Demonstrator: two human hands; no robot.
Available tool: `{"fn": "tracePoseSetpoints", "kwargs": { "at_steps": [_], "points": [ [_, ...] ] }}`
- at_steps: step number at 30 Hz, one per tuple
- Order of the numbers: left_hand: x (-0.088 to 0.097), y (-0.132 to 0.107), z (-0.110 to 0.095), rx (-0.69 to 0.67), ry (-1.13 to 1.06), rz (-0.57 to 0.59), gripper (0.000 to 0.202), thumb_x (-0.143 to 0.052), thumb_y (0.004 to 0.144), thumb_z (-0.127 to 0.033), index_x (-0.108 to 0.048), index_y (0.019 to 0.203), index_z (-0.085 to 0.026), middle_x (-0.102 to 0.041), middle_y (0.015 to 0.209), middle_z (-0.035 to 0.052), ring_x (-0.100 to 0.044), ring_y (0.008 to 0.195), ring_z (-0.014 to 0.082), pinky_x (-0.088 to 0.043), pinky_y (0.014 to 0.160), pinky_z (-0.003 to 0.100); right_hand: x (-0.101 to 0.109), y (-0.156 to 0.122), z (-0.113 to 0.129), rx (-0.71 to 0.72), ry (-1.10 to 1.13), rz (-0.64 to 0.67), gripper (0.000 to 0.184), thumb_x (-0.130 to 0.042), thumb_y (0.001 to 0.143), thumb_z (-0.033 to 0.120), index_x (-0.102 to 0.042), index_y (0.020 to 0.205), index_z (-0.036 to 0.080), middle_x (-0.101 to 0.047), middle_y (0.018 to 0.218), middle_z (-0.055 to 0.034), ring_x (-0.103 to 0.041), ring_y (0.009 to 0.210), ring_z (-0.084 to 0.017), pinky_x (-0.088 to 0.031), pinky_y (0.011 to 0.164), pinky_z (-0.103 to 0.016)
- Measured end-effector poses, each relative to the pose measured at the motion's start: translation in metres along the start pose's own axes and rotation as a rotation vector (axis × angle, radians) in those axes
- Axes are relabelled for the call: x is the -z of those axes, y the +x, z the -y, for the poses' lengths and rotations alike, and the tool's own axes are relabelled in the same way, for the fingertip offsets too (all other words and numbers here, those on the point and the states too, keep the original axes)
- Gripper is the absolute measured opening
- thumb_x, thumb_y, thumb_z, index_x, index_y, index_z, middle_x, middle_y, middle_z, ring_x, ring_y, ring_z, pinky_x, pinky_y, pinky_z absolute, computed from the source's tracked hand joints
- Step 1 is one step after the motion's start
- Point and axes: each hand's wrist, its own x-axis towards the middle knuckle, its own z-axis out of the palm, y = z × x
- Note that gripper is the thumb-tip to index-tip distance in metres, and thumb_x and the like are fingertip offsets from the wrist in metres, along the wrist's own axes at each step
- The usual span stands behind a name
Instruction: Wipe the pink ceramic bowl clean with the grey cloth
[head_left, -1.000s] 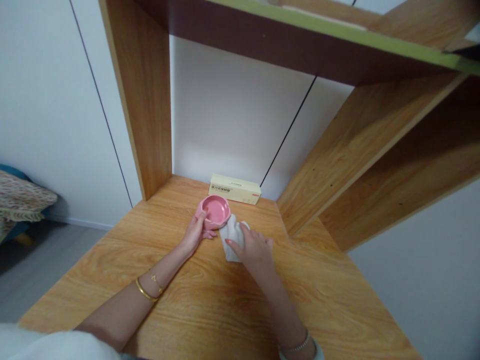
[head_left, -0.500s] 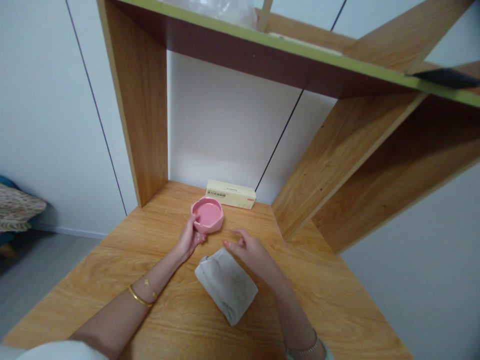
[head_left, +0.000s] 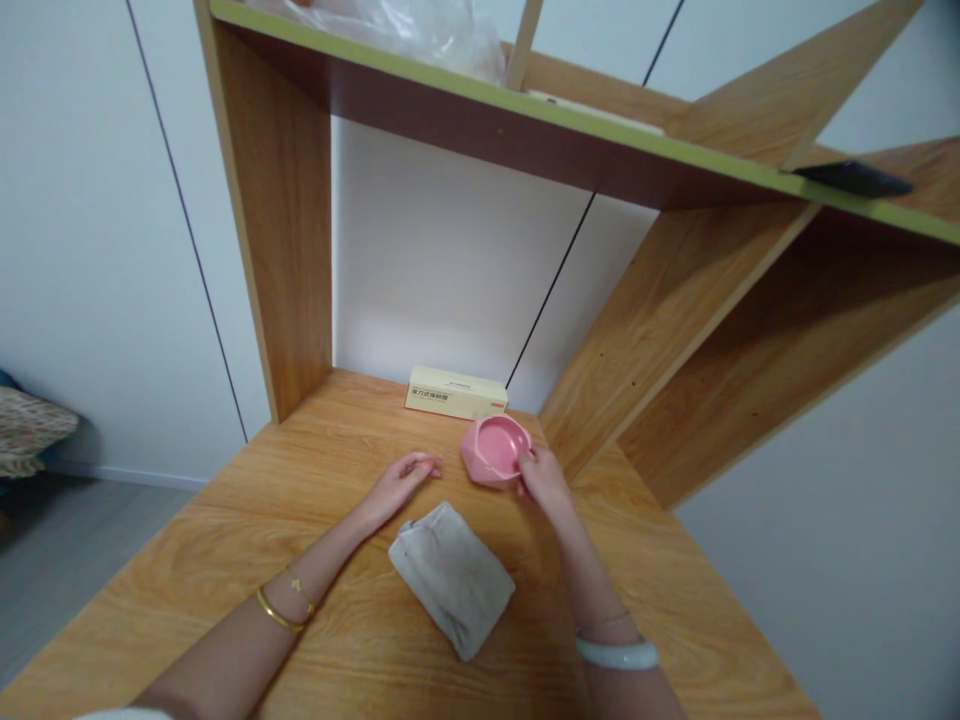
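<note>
A pink faceted bowl [head_left: 480, 455] is tilted a little towards me above the back right of the desk. My right hand [head_left: 544, 482] grips its right rim, thumb inside the wall and fingers underneath. To the left of the bowl, my left hand [head_left: 403, 487] is apart from it, fingers loosely bent and holding nothing. A folded grey cloth [head_left: 454, 580] lies on the wooden desk between my forearms, touched by neither hand.
Behind the bowl a cream carton with printed writing [head_left: 456, 392] stands against the wall. Wooden side panels [head_left: 281, 220] frame the desk [head_left: 337, 640]. An overhead shelf [head_left: 450, 95] carries a clear plastic bag [head_left: 420, 35] and a dark flat object [head_left: 855, 178].
The bowl has passed from my left hand to my right and moved to the right. My left hand has let go and stays on the left. The cloth has not moved.
</note>
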Motion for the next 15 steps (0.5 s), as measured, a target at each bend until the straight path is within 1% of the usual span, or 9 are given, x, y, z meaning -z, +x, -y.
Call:
{"fn": "tracePoseSetpoints", "kwargs": {
  "at_steps": [2, 4, 6, 9, 12, 13, 15],
  "points": [
    [0.000, 0.002, 0.001, -0.015, 0.024, 0.022, 0.027, -0.062, 0.070, -0.038, -0.062, 0.082, -0.014, -0.064, 0.070, 0.0023, -0.057, 0.060, 0.0108, -0.041, 0.059, 0.021, 0.018, 0.005, -0.021, -0.093, 0.010, 0.018, 0.027, -0.033, 0.076, 0.018, -0.059, 0.080, 0.011, -0.045, 0.031, 0.0034, -0.044, 0.030, -0.012, -0.033, 0.037, -0.021],
    [0.000, 0.003, 0.003, -0.021, 0.050, 0.048, 0.022, -0.060, 0.071, -0.034, -0.062, 0.079, -0.014, -0.063, 0.064, 0.0015, -0.058, 0.067, 0.0134, -0.041, 0.068, 0.024, 0.029, 0.007, -0.038, -0.160, 0.015, 0.038, 0.025, -0.034, 0.075, 0.016, -0.058, 0.071, 0.012, -0.043, 0.028, 0.0034, -0.041, 0.027, -0.011, -0.031, 0.035, -0.021],
    [0.001, 0.002, 0.004, -0.022, 0.077, 0.070, 0.018, -0.059, 0.072, -0.032, -0.063, 0.078, -0.015, -0.062, 0.063, 0.0009, -0.058, 0.066, 0.0139, -0.041, 0.070, 0.026, 0.033, 0.008, -0.052, -0.206, 0.018, 0.055, 0.024, -0.035, 0.074, 0.016, -0.056, 0.064, 0.013, -0.043, 0.028, 0.0026, -0.040, 0.025, -0.011, -0.030, 0.033, -0.020],
    [0.001, 0.001, 0.006, -0.021, 0.118, 0.090, 0.016, -0.057, 0.072, -0.030, -0.062, 0.077, -0.015, -0.062, 0.064, 0.0008, -0.057, 0.066, 0.0143, -0.040, 0.071, 0.027, 0.028, 0.008, -0.063, -0.239, 0.016, 0.068, 0.023, -0.037, 0.075, 0.018, -0.055, 0.061, 0.013, -0.044, 0.029, 0.0018, -0.039, 0.024, -0.010, -0.029, 0.032, -0.020],
    [0.002, 0.001, 0.007, -0.015, 0.158, 0.107, 0.019, -0.056, 0.073, -0.033, -0.060, 0.078, -0.016, -0.060, 0.066, 0.0014, -0.056, 0.069, 0.0150, -0.040, 0.071, 0.027, 0.022, 0.009, -0.068, -0.221, -0.006, 0.048, 0.027, -0.036, 0.078, 0.026, -0.057, 0.068, 0.013, -0.048, 0.032, 0.0007, -0.042, 0.026, -0.011, -0.032, 0.033, -0.020],
    [0.003, 0.001, 0.006, -0.012, 0.170, 0.116, 0.020, -0.056, 0.073, -0.035, -0.060, 0.079, -0.016, -0.060, 0.068, 0.0016, -0.056, 0.070, 0.0151, -0.039, 0.071, 0.027, 0.022, 0.007, -0.068, -0.199, -0.020, 0.022, 0.030, -0.034, 0.079, 0.030, -0.058, 0.074, 0.012, -0.050, 0.034, 0.0001, -0.044, 0.028, -0.012, -0.034, 0.035, -0.021],
    [0.004, 0.000, 0.004, -0.003, 0.193, 0.149, 0.024, -0.056, 0.073, -0.039, -0.059, 0.082, -0.016, -0.058, 0.070, 0.0015, -0.054, 0.071, 0.0142, -0.038, 0.070, 0.026, 0.026, 0.000, -0.070, -0.132, -0.065, -0.070, 0.037, -0.032, 0.081, 0.038, -0.058, 0.087, 0.012, -0.055, 0.042, -0.0015, -0.050, 0.036, -0.014, -0.038, 0.040, -0.023]
  ]
}}
